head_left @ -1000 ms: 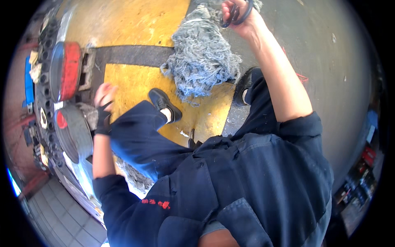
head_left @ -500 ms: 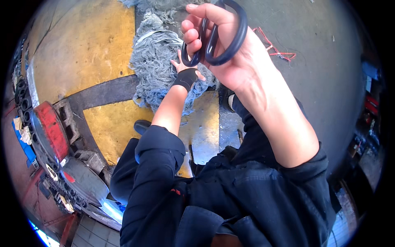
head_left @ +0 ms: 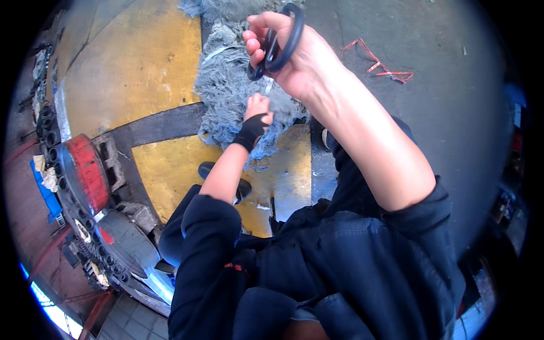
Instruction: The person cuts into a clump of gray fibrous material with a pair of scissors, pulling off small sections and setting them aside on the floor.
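A heap of grey-blue netting (head_left: 224,96) lies on the floor in front of me, its strands tangled and loose. My left hand (head_left: 258,109), with a black wrist support (head_left: 250,131) around it, is closed on the heap's near part, gripping strands. Above it, my right hand (head_left: 292,73) is raised, its fingers through the big dark looped handles of scissors (head_left: 293,39). The blades are mostly hidden below that hand.
Yellow and dark floor plates (head_left: 136,62) lie under the heap. A red drum-like part (head_left: 88,173) and concrete blocks (head_left: 136,215) stand at the left. Thin red cord (head_left: 391,73) lies on the grey floor at the right. My shoe (head_left: 207,169) is beside the heap.
My left hand has gone from spread fingers on the netting to a closed grip. My right hand, with the scissors, sits slightly farther left in the view.
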`<act>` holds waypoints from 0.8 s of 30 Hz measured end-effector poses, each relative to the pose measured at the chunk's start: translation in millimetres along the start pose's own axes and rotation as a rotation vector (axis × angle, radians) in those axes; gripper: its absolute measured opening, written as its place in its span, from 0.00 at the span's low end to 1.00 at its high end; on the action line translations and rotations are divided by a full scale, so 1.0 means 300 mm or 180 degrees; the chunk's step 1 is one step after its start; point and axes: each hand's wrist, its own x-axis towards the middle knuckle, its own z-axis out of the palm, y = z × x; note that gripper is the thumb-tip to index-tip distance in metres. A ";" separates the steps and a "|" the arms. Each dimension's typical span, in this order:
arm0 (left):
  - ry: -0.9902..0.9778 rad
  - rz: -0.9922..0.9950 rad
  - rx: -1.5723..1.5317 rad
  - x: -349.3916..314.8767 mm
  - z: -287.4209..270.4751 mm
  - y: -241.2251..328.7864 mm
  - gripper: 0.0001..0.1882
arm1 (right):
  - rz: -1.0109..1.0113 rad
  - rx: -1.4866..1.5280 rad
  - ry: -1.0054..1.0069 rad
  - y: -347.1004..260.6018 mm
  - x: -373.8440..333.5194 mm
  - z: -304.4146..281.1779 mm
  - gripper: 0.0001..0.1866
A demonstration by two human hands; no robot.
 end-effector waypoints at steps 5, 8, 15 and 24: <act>0.0784 -0.1803 -0.2162 -0.117 -0.424 -0.024 0.15 | -0.0179 -0.0315 -0.0224 0.006 0.001 -0.001 0.08; 0.1887 -0.1912 -0.3611 -0.221 -0.566 -0.073 0.13 | -0.0333 -0.0660 -0.0260 0.009 -0.010 0.012 0.08; 0.2819 -0.1430 -0.4601 -0.388 -0.910 0.020 0.13 | -0.0480 -0.1628 -0.0337 0.069 -0.008 0.028 0.06; 0.3325 -0.0771 -0.4519 -0.440 -1.336 0.187 0.17 | -0.0783 -0.4380 -0.0199 0.207 0.045 0.054 0.14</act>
